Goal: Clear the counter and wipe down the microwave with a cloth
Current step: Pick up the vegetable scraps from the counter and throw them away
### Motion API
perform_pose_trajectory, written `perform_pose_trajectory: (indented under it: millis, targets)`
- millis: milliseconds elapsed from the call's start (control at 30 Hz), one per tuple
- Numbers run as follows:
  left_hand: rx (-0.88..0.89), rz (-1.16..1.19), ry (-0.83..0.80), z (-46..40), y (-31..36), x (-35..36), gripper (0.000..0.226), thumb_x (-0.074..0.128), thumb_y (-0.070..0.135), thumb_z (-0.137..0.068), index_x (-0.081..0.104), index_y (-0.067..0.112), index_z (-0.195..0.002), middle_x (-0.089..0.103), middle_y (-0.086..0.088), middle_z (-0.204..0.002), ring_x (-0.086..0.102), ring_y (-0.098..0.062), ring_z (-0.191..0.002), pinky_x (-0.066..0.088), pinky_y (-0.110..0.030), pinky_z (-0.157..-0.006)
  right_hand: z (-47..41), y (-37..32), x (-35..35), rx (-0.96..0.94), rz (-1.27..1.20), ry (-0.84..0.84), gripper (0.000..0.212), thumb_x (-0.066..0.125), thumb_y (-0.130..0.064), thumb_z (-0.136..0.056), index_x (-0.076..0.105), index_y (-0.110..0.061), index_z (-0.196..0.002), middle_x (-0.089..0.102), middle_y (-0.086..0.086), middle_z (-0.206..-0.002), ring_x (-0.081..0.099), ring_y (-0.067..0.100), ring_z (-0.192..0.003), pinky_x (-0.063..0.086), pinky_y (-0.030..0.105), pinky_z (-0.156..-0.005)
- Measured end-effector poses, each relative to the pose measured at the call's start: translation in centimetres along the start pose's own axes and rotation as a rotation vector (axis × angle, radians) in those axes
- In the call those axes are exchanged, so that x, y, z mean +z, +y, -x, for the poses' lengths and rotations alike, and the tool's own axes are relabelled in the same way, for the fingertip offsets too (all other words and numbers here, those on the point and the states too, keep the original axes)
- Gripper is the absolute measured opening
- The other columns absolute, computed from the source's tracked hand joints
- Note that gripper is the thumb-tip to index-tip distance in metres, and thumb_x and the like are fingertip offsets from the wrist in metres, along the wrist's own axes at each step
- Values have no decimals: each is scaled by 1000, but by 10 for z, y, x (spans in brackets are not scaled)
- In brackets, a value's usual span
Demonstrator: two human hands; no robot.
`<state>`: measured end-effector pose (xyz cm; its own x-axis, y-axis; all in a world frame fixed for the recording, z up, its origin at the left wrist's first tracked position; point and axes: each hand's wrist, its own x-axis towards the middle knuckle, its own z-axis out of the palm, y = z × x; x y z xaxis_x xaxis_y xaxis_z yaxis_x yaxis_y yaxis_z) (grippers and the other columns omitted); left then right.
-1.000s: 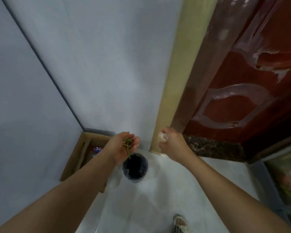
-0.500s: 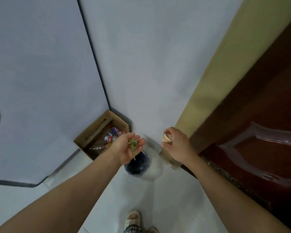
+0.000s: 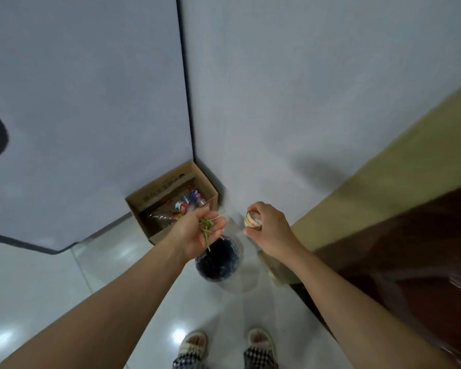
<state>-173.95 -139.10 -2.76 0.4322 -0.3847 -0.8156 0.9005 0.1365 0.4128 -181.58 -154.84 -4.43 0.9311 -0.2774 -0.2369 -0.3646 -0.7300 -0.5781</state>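
Clearing step, at the disposal point. Left hand (image 3: 197, 231) curled round green stems (image 3: 206, 230), held over the dark bin (image 3: 218, 259) on the floor. Right hand (image 3: 266, 230) clasps pale scraps (image 3: 252, 219), just right of the bin. Next, probably: loosen both grips directly above the opening.

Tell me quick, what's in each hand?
Left hand: holding green stems.
Right hand: gripping a pale, streaked round thing; cannot tell what.

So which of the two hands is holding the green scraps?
The left hand, above the dark bin, holds the green stems. The right hand grips a pale, brownish rounded item instead.
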Motion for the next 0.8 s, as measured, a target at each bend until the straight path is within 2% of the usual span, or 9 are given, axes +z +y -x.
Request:
perform_pose_trajectory:
  millis: [100,167,267,367,533,667,800]
  targets:
    - [21,70,63,-17,-10,-1,26,40,23,-100,53,10,-82,60,-7,-80,64,-10,-53,52,-20,-53,-18,17,9,-65,-6,-84,39,73,-19,-78,54,-12,-111,58,7,-110,56,22,-100,44,29,-83]
    - [34,139,114,-32,-22,-5,25,40,23,-100,54,9,-84,61,-9,-82,64,-12,-64,53,-24,-62,-28,31,20,-103,6,-141,40,74,-21,-77,54,-13,-111,58,5,-110,55,21,-98,40,25,-78]
    - [37,240,204,-56,-44,-14,23,41,22,-100,55,7,-88,63,-11,-87,62,-15,-76,49,-29,-76,-42,52,44,-128,20,-219,45,75,-23,-77,53,-15,-115,58,1,-114,55,19,-101,41,25,-80]
    - [30,287,276,-83,-66,-29,23,41,21,-100,55,7,-89,63,-11,-86,62,-16,-75,51,-27,-69,-52,73,73,-150,28,-268,45,77,-22,-76,54,-15,-114,60,2,-114,56,20,-103,40,22,-80]
    - [25,304,303,-143,-102,-61,26,39,20,-100,55,7,-84,62,-11,-84,61,-17,-76,49,-27,-72,-74,115,132,-161,31,-298,44,78,-18,-74,56,-15,-112,61,2,-112,57,19,-102,37,19,-77]
    - [49,267,297,-207,-134,-94,28,38,20,-101,55,7,-83,62,-11,-83,61,-17,-77,49,-27,-74,-95,154,194,-184,47,-321,47,79,-13,-73,56,-12,-114,60,6,-114,56,22,-105,38,22,-81]
    - [70,241,274,-281,-165,-131,25,38,20,-100,54,8,-85,62,-11,-85,62,-16,-76,51,-24,-66,-117,201,263,-180,57,-334,49,78,-12,-74,55,-11,-118,58,5,-119,54,21,-110,36,19,-84]
